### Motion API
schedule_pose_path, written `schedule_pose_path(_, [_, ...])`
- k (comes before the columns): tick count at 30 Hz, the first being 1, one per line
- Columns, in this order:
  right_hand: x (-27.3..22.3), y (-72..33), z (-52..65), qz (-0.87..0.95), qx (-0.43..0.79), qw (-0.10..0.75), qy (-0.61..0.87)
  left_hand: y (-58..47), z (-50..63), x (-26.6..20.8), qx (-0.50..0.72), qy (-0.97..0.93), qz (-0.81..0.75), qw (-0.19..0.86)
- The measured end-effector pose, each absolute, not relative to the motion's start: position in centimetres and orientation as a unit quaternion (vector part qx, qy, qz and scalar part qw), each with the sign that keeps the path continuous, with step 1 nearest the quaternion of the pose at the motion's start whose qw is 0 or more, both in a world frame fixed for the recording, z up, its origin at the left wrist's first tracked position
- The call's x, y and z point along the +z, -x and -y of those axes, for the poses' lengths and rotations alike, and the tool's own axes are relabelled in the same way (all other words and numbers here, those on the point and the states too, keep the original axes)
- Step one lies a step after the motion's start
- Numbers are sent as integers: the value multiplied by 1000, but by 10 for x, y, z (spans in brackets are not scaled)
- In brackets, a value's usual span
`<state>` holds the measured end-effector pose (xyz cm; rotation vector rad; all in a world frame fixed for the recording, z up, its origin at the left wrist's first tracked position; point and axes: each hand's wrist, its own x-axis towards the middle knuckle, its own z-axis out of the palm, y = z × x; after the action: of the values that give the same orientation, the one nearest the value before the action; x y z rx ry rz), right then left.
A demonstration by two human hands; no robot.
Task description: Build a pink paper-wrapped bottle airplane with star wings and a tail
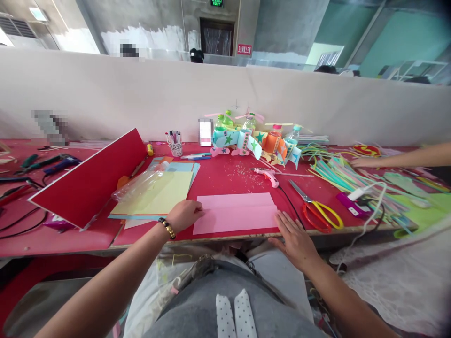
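Observation:
A sheet of pink paper (pixel 236 216) lies at the table's front edge, with a lengthwise crease across its middle. At its left edge my left hand (pixel 183 217) has its fingers curled in and pinches the paper. My right hand (pixel 294 239) rests by the right edge, fingers stretched out and touching the sheet. Right of that hand lie scissors (pixel 315 206) with red and yellow handles. Behind the sheet is a pink hot glue gun (pixel 268 176). Yellow paper (pixel 158 195) tops a stack on the left, with a clear plastic bottle (pixel 141 183) lying on it.
A leaning red board (pixel 95 183) stands at left. Decorated bottle planes (pixel 243 138), a pen cup (pixel 175 144) and a phone (pixel 205 132) line the back. Another person's arm (pixel 401 158) reaches over coloured strips (pixel 338 176) at right, near a purple power socket (pixel 354 205).

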<state>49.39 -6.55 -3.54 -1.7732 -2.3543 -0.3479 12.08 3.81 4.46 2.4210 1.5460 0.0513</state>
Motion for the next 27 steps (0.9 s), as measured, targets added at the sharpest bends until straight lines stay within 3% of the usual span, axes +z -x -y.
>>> schedule_pose_path(11, [-29,-492,65,793,-124,80,591,-118,-30,46,19,-815,-577,43])
schedule_pose_path(16, [-9,-487,57,795,-121,72,590,-146,-13,46,67,-870,-487,33])
schedule_pose_path(20, [8,-472,43,800,-113,69,585,-170,0,20,65,-913,-399,49])
schedule_pose_path(27, [10,-404,19,867,14,117,483,-176,11,-9,92,-919,-384,-10])
